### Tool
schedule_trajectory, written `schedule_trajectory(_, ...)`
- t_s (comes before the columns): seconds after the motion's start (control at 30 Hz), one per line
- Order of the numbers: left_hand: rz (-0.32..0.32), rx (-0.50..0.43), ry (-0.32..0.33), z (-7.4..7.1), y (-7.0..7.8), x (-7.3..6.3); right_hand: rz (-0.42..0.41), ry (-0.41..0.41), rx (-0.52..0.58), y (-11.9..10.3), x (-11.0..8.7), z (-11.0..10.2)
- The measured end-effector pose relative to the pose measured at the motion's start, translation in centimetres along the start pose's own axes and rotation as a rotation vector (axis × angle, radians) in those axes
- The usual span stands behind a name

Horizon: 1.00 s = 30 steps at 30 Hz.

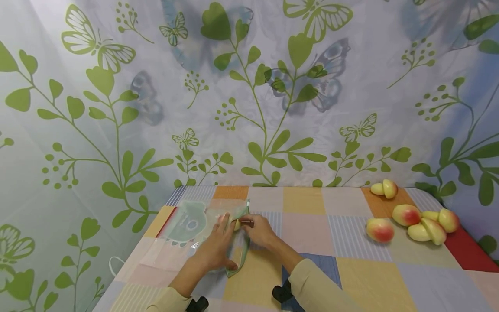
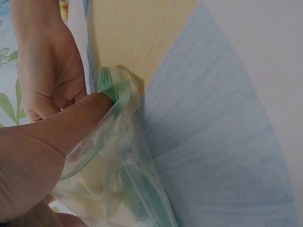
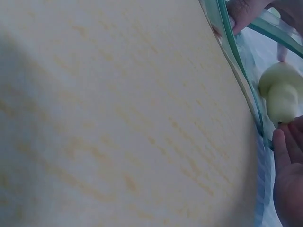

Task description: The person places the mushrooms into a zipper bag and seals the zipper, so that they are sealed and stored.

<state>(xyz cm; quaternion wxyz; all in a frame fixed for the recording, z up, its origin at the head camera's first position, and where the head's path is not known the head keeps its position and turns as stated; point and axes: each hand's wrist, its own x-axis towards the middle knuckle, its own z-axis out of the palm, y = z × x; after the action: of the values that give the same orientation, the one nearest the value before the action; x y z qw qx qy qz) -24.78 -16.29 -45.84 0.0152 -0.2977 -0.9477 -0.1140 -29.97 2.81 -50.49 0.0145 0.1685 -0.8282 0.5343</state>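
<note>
A clear zip bag (image 1: pixel 187 223) with a green zip edge and a pale green print lies flat on the table. My left hand (image 1: pixel 214 247) is spread over it, the thumb (image 2: pixel 90 109) at the mouth under the zip edge. A pale yellow two-lobed fruit (image 3: pixel 282 99) sits at the mouth, largely covered by the hands in the head view. One left finger touches its far side. My right hand (image 1: pixel 258 229) comes from the right, its fingertips (image 3: pixel 280 137) on the fruit's stem end.
On the right of the table lie several yellow-red fruits: a single round one (image 1: pixel 380 230), a cluster beside it with a two-lobed fruit (image 1: pixel 427 231), and another two-lobed fruit (image 1: pixel 384 189) at the back. A patchwork cloth (image 1: pixel 257 273) covers the table. A printed curtain (image 1: pixel 249 121) hangs behind.
</note>
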Motion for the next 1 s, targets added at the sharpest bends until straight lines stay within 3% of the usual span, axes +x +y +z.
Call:
schedule_trajectory(0.43, 0.029, 0.03, 0.016, 0.2, -0.2, 0.1, 0.015, -0.12, 0.129, 0.1, 0.3, -0.3)
schedule_trajectory(0.63, 0.008, 0.014, -0.015, 0.0, -0.2, 0.1, 0.017, -0.168, 0.209, -0.3, -0.3, -2.1)
schedule_trajectory(1.0, 0.009, 0.017, -0.017, 0.3, -0.1, 0.2, 0.013, -0.167, 0.15, -0.9, -1.5, -6.6)
